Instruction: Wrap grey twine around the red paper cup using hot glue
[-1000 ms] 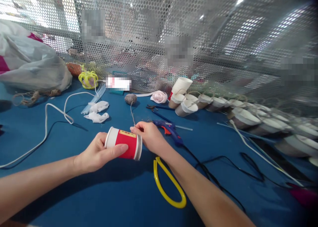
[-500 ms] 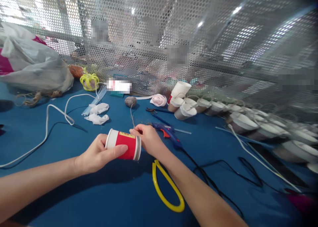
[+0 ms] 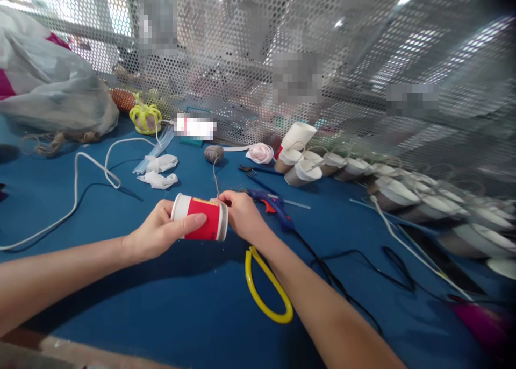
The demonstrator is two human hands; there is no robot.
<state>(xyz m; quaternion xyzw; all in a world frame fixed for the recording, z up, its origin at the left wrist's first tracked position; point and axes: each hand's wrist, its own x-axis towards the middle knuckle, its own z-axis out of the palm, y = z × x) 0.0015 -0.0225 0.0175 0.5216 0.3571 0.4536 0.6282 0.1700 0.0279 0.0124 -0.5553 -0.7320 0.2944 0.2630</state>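
Red-and-white paper cup (image 3: 212, 224) lies sideways, grasped by left hand (image 3: 155, 232); right hand's (image 3: 244, 215) fingertips pinch grey twine (image 3: 215, 176) beside it.

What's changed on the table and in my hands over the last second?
The red-and-white cup seems rolled slightly away from you: less of its yellow label shows. The camera view has shifted too. Nothing was taken or released: your left hand still holds the cup, your right hand the yarn. The yarn ball and glue gun stay put.
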